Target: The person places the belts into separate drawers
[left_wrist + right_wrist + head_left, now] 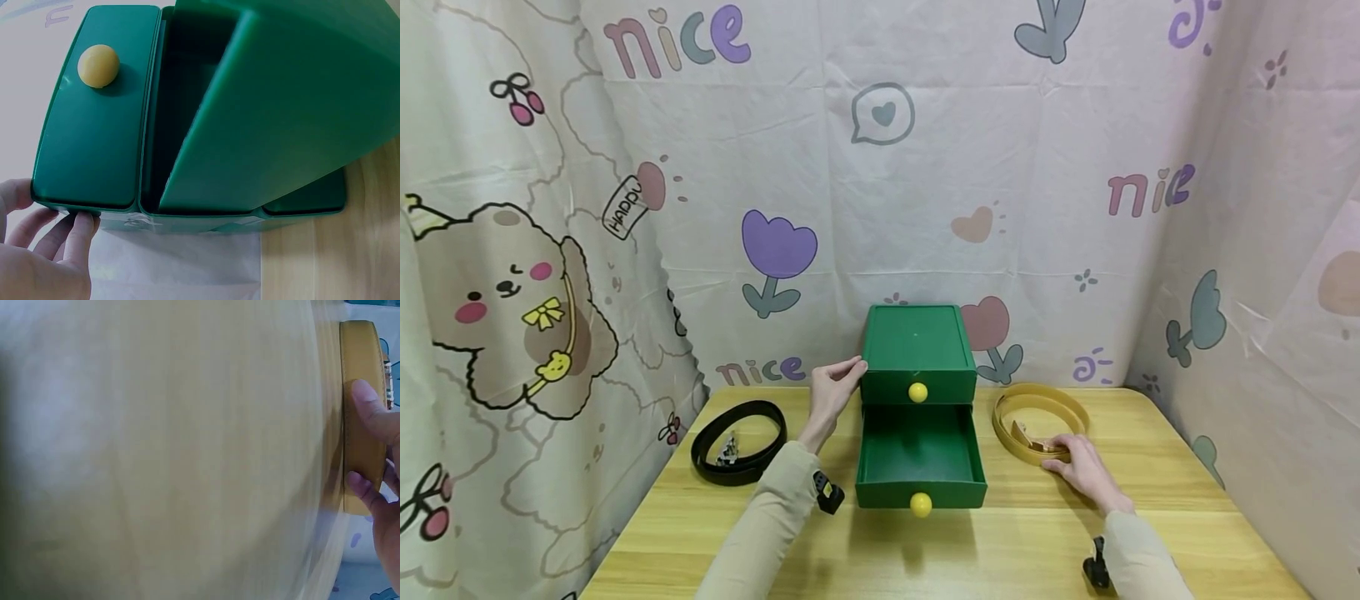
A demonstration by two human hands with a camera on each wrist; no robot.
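A green drawer cabinet point(919, 337) with yellow knobs stands at the table's back; its top drawer is closed. Below that, a drawer point(921, 495) is pulled out, its visible inside bare. My left hand point(833, 396) touches the cabinet's upper left front corner, fingertips against its side point(47, 253). To the right lies a coiled tan belt point(1041, 400), its buckle inside the coil. With thumb and fingers, my right hand point(1082, 468) grips the near side of that coil; in the right wrist view the thumb presses the belt's outer face point(359, 447).
Left of the cabinet lies a coiled black belt point(739, 479) with a silver buckle in its ring. Patterned cloth point(917, 208) hangs behind and on both sides of the wooden table point(1030, 554). The open drawer juts toward the front.
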